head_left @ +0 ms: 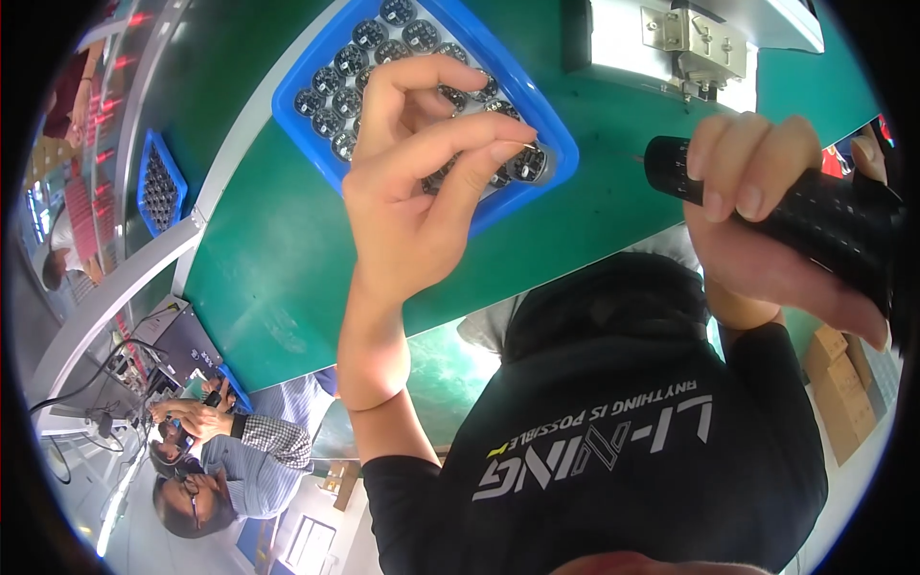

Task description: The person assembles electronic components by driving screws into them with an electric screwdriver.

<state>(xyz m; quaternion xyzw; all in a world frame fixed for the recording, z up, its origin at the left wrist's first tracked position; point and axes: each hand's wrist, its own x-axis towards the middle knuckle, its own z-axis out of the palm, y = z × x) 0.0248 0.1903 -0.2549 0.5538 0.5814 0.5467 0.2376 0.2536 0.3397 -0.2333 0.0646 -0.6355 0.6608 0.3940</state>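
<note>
My left hand [412,182] reaches over a blue tray [520,81]. Its thumb and index finger pinch a tiny thin piece, too small to name. Rows of small round black parts [422,36], circular circuit boards by their look, fill the tray. One of these, a round part [527,165] in the near right corner, lies just under the pinching fingertips. At the right, my right hand [757,182] wraps round a black cylindrical electric screwdriver [815,216]. The tool lies nearly level, its narrow tip pointing left toward the tray and apart from it.
A metal fixture [714,53] on a white base stands at the back right of the green table [259,307]. Another blue tray [161,187] of parts sits far left, past a pale rail. A co-worker [259,470] works at lower left. Cardboard boxes [839,393] stand at right.
</note>
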